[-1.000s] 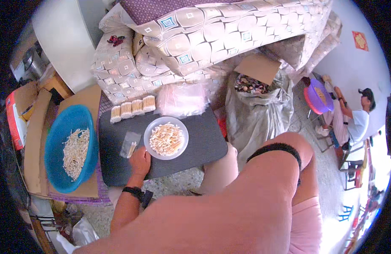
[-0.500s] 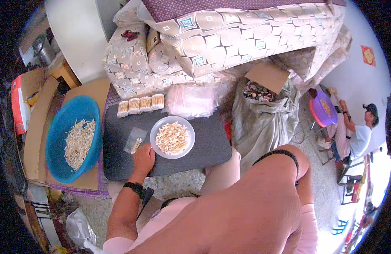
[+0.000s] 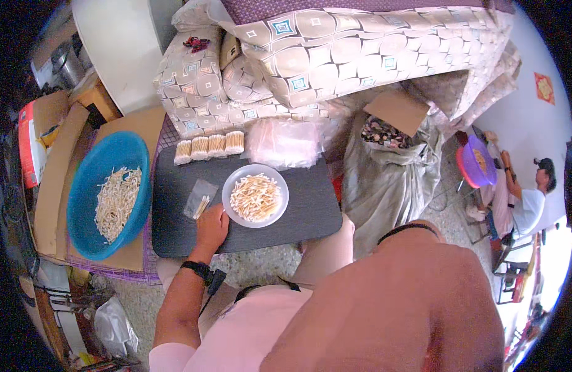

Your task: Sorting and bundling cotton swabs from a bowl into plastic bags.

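My left hand point(image 3: 212, 226) rests at the near edge of a dark tabletop, its fingers curled closed. Right beside those fingers lies a small clear plastic bag point(image 3: 204, 189) with a few cotton swabs point(image 3: 202, 206) on it. Whether the hand grips the bag or the swabs cannot be made out. A white bowl point(image 3: 284, 197) heaped with loose cotton swabs point(image 3: 255, 196) stands just to the right of this hand. My right arm point(image 3: 391, 304) is bent and raised close to the camera, filling the lower right; its hand is out of sight.
Bundled swab packs point(image 3: 209, 146) and a stack of clear bags point(image 3: 283, 142) line the far edge of the table point(image 3: 174, 235). A blue basin point(image 3: 78, 211) of swabs stands left. Beyond lies a patterned sofa point(image 3: 372, 62). A grey sack point(image 3: 391, 180) and a seated person point(image 3: 529, 201) are right.
My raised right arm has shifted to the right and now covers more of the lower right. My left hand keeps its place by the bag and bowl. The whole view has shifted slightly.
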Demonstrator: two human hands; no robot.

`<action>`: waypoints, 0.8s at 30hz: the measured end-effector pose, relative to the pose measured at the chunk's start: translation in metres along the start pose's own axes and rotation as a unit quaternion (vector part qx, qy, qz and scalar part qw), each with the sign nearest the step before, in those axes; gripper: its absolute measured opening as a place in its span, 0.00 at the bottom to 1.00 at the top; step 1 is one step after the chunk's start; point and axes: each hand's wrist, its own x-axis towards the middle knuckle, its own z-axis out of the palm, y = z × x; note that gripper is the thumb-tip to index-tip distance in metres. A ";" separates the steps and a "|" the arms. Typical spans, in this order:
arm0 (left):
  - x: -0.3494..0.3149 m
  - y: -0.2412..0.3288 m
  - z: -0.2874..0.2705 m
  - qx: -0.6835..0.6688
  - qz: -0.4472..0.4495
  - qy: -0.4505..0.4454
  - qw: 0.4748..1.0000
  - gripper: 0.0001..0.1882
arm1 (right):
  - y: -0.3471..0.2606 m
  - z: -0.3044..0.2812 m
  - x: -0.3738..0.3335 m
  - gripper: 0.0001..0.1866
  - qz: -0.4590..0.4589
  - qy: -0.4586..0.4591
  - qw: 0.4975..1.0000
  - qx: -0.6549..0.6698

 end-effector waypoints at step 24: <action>0.002 0.001 -0.002 0.000 0.024 0.023 0.999 0.07 | -0.006 0.001 0.002 0.09 0.016 -0.082 0.994 0.075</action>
